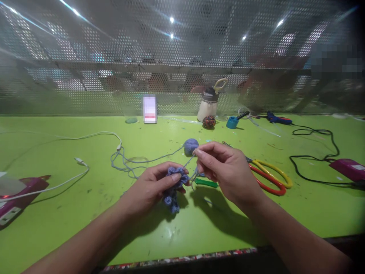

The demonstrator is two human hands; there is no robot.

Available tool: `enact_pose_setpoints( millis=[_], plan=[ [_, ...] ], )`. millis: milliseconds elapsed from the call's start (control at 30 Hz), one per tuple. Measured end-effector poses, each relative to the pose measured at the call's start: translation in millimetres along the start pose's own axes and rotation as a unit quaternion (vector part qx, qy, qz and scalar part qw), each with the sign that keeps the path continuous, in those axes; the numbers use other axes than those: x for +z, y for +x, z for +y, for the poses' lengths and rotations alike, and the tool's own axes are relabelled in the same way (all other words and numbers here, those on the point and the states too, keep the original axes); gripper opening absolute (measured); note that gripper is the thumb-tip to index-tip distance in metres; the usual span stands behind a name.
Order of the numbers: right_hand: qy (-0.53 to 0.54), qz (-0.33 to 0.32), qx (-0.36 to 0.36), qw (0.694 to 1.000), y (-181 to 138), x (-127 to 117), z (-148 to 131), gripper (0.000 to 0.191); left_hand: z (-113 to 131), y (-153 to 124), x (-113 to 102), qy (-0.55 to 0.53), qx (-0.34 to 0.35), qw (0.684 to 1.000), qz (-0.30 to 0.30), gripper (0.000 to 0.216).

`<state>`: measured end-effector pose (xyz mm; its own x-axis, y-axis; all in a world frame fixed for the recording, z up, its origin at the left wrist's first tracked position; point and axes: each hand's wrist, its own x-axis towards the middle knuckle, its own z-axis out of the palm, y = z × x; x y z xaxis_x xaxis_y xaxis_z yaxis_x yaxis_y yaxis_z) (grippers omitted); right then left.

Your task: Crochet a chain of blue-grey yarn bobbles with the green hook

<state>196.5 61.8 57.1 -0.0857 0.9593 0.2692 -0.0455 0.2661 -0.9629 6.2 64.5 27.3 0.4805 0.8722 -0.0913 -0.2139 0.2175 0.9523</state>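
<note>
Blue-violet yarn, worked: one small ruffled knitted piece (178, 176), above the near middle of the table, pinched between thumb and fingers of the person's left hand (155, 182). Right hand (228, 167): thumb and forefinger pressed together on a thin strand (188, 162) that slants up from the piece.

Hazards, as I judge them from where I stand: too hard a pull on the strand could pucker the ruffles or, if the stitches are unsecured, undo some. Slack loops (114, 160) beside the end of a white cable (99, 133) could tangle with it. The yarn ball (191, 146), resting loose beyond the hands, could roll if tugged. A green-handled tool (205, 183) beneath the right hand could be knocked aside.

Surface: lime-green table (85, 232), scuffed and flecked with scraps, its front edge chipped.

Room: perforated metal screen (171, 49) behind, lights glaring on it; before it, a pale bottle (207, 109) and a blurred-out phone (149, 109). Right: scissors (270, 179) with red and yellow handles; one blue glue gun (279, 119), corded.
</note>
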Motion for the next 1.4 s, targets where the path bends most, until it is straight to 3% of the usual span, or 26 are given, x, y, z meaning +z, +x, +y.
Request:
enact_pose_setpoints(
  millis=[200,633,767,1067,1167,1400],
  plan=[
    [-0.050,0.020,-0.056,0.997,-6,1,-6,0.011,2,-3,0,0.009,0.011,1.000,-0.004,0.015],
    [-0.094,0.001,-0.093,0.991,-9,2,-8,0.006,4,-4,7,0.005,0.012,1.000,0.017,0.013],
    [-0.086,0.002,-0.062,0.994,-4,0,-6,0.009,5,-4,7,0.022,0.010,0.999,0.043,0.013],
    [-0.045,0.012,0.004,0.999,9,-8,7,0.020,8,-3,8,-0.028,-0.051,0.998,0.021,0.023],
    [-0.041,0.014,0.009,0.999,10,-9,9,0.018,7,-3,9,-0.040,-0.056,0.998,0.014,0.029],
    [-0.037,0.012,0.005,0.999,10,-7,9,0.014,5,-3,8,-0.021,-0.047,0.998,0.021,0.020]
  ],
)
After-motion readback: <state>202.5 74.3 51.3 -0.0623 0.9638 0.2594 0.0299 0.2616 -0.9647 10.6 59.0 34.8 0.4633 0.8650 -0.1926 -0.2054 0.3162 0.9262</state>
